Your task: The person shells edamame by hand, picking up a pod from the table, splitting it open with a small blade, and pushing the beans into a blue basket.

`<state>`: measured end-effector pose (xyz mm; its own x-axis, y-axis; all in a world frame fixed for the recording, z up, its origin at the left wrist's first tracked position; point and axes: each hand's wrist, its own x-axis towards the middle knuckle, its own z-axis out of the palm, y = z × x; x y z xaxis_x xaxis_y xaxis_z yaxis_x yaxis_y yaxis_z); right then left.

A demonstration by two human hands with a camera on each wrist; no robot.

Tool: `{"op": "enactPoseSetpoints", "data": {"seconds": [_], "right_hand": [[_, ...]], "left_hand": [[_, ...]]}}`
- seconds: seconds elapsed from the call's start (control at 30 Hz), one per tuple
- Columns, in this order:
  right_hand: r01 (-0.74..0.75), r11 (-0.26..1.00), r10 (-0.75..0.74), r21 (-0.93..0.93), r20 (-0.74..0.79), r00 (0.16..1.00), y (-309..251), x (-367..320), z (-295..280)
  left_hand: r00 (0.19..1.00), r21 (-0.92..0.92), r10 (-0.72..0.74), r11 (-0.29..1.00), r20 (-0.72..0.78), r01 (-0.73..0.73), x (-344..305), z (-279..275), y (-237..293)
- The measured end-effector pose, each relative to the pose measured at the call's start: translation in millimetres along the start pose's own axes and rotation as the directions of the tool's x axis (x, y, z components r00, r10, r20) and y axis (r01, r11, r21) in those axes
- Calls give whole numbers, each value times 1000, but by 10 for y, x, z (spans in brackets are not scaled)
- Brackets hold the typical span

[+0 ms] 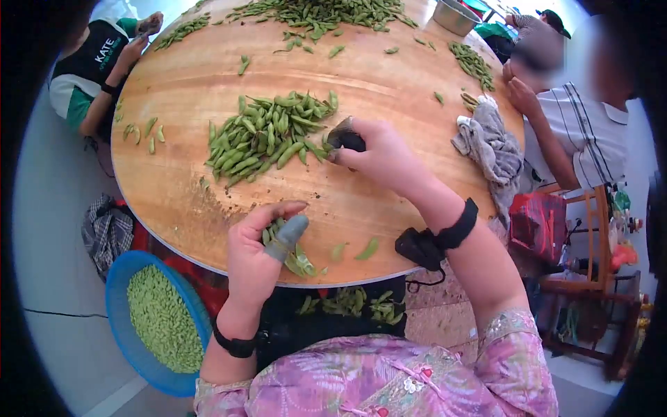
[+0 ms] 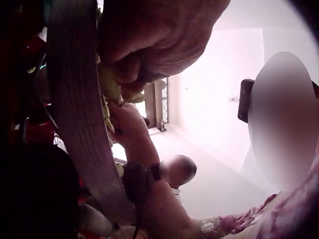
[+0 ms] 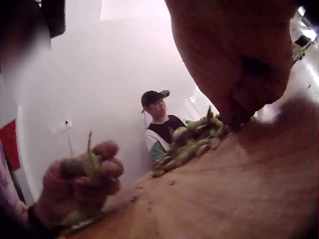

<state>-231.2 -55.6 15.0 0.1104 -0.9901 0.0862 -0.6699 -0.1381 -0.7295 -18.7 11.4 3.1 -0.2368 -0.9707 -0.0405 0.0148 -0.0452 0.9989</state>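
Observation:
A heap of green edamame pods (image 1: 267, 135) lies in the middle of the round wooden table (image 1: 389, 76). My right hand (image 1: 368, 149) reaches to the heap's right edge. Its fingertips (image 1: 345, 135) wear dark covers and curl down onto the pods (image 3: 192, 137). My left hand (image 1: 267, 243) rests at the table's near edge and grips a small bunch of pods (image 1: 295, 260), with a grey cover on its thumb (image 1: 288, 235). In the left wrist view the pods (image 2: 112, 82) show between the curled fingers (image 2: 159, 35).
A blue basin of shelled beans (image 1: 160, 320) stands on the floor at my left. More pods lie on my lap (image 1: 351, 302) and at the table's far side (image 1: 319, 12). A grey cloth (image 1: 490, 142) and metal bowl (image 1: 455, 15) are at the right. Other people sit left and right.

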Motion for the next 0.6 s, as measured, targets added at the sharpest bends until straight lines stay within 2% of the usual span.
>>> {"op": "enactPoseSetpoints", "data": {"seconds": [0.07, 0.1, 0.17, 0.2, 0.23, 0.27, 0.3, 0.33, 0.37, 0.4, 0.43, 0.47, 0.5, 0.53, 0.57, 0.6], "right_hand": [[-149, 961, 128, 234, 102, 987, -92, -107, -38], [-152, 961, 132, 233, 99, 986, -129, -151, -23], [-23, 962, 18, 272, 21, 1000, -204, -232, 29], [-24, 962, 20, 272, 21, 1000, -275, -277, 37], [-132, 919, 86, 371, 139, 987, -356, -325, 35], [-246, 857, 137, 452, 260, 956, -401, -359, 40], [-248, 857, 140, 452, 258, 956, -386, -384, 51], [-382, 699, 123, 604, 425, 897, -349, -411, 62], [-520, 500, 59, 693, 572, 818, -339, -425, 81], [-519, 498, 58, 695, 571, 819, -370, -435, 98], [-579, 357, 29, 733, 611, 791, -414, -457, 111], [-631, 209, -8, 747, 646, 763, -458, -477, 122], [-630, 210, -9, 748, 645, 764, -496, -489, 135], [-629, 298, 9, 718, 657, 754, -531, -509, 150], [-624, 382, 28, 682, 667, 745, -567, -529, 165], [-625, 384, 28, 680, 668, 744, -615, -543, 191]], "left_hand": [[1000, -25, -11, 1000, -2, 11, 35, 11, 4], [1000, -91, -17, 996, -24, 14, 51, 42, 18], [999, -154, -27, 988, -43, 20, 94, 90, 26], [999, -274, -35, 961, -38, 23, 125, 113, 24], [999, -390, -42, 921, -31, 26, 150, 107, 24], [999, -389, -42, 921, -27, 28, 164, 74, 35], [994, -446, -76, 889, 75, 101, 175, 34, 55], [979, -493, -101, 852, 177, 177, 182, -7, 64], [979, -492, -101, 852, 177, 177, 189, -54, 55], [953, -580, -103, 773, 286, 257, 196, -102, 40], [916, -647, -90, 680, 391, 343, 193, -137, 26], [916, -646, -91, 681, 391, 344, 184, -147, 19], [915, -676, -96, 644, 392, 357, 179, -147, 17], [914, -705, -100, 605, 393, 370, 171, -157, 7], [914, -706, -101, 604, 393, 370, 169, -184, -15], [936, -721, -76, 618, 343, 314, 174, -217, -40]]}}
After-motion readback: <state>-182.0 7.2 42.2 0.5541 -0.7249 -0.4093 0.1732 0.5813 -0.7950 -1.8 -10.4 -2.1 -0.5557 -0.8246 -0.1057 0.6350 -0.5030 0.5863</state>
